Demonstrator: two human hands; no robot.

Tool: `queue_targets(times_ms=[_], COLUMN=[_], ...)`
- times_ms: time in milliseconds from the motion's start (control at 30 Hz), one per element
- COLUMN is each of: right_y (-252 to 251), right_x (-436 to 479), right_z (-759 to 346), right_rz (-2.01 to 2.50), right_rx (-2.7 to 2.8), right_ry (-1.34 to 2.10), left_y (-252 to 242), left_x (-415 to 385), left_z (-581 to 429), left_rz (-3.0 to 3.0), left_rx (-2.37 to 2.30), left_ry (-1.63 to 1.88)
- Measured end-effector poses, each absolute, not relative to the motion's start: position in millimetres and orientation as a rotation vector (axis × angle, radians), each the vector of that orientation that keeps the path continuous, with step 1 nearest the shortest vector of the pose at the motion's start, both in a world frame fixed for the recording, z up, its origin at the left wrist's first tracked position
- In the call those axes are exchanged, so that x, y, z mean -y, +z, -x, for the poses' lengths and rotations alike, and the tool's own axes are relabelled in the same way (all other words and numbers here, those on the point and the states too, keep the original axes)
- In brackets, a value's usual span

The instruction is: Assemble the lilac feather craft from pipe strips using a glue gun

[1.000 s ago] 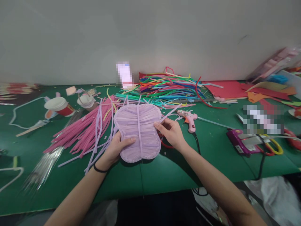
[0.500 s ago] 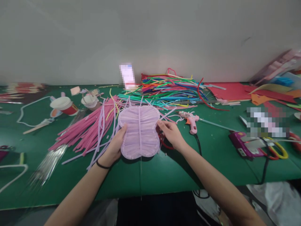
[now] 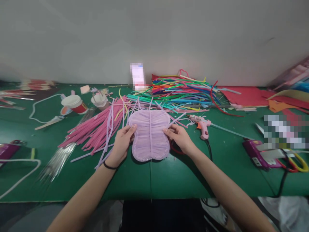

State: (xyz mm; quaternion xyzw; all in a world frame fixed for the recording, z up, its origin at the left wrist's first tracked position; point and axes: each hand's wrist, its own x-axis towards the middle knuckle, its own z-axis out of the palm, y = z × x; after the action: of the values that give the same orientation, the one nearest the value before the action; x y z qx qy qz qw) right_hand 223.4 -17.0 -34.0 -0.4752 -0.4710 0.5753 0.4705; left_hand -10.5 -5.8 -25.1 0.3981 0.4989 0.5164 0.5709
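Observation:
A lilac butterfly shape point(image 3: 142, 138), apparently made of pipe cleaners, is held up over the table in front of me. A strip runs down its middle, and a thin wire or stem hangs below it. My left hand point(image 3: 123, 141) grips its left edge at the waist, thumb on the front. On the opposite edge my right hand point(image 3: 180, 137) pinches it between thumb and fingers. Behind and to the left lie pink pipe cleaners point(image 3: 94, 129) with loose lilac ones. A pink glue gun point(image 3: 204, 127) rests just beyond my right hand.
Multicoloured pipe cleaners point(image 3: 178, 91) lie along the wall beside a blurred phone point(image 3: 137, 76). Paper cups, including a red and white cup point(image 3: 74, 103), stand at left near metallic wires point(image 3: 58, 159). At right are a purple power strip point(image 3: 257, 154), scissors point(image 3: 299, 162) and red sheets point(image 3: 246, 96).
My view has turned slightly left, so the table's things sit further right in it. My left hand has shifted its hold, with its thumb now further over the butterfly's front edge.

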Motion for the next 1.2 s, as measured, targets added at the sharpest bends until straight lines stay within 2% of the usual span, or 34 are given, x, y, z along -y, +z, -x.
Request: queue_targets(times_ms=[233, 467, 633, 800, 900, 1033, 1100, 1200], right_y=[-26.3, -14.1, -6.2, -1.9, -0.1, -3.4, -7.2, -13.1], right_x=[21.7, 17.0, 12.4, 18.0, 26.9, 37.3, 40.0, 40.6], right_z=[-221.7, -228.2, -237.0, -235.0, -231.3, -228.2, -227.3, -226.0], right_rz=[1.145, 0.961, 0.836, 0.746, 0.676, 0.704, 0.737, 0.828], right_rx=[1.117, 0.674, 0.523, 0.683, 1.026, 1.562, 1.706, 1.767], right_ry=[1.432, 1.274, 1.235, 1.182, 1.158, 0.957, 0.814, 0.599], left_y=[-21.2, -21.1, -27.2, -36.2, -33.1, -20.7, -16.1, -14.7], left_x=[7.3, -0.6, -6.4, -10.4, -10.4, -5.2, -2.1, 0.1], left_z=[8.9, 14.1, 21.9, 25.1, 26.9, 25.1, 22.2, 17.9], left_rz=[-0.843, -0.761, -0.859, -1.013, -0.950, -0.754, -0.710, -0.656], left_rx=[-1.101, -1.085, -1.233, -1.341, -1.276, -0.996, -0.970, -0.922], left_ry=[1.180, 1.163, 1.468, 1.636, 1.449, 0.871, 0.803, 0.880])
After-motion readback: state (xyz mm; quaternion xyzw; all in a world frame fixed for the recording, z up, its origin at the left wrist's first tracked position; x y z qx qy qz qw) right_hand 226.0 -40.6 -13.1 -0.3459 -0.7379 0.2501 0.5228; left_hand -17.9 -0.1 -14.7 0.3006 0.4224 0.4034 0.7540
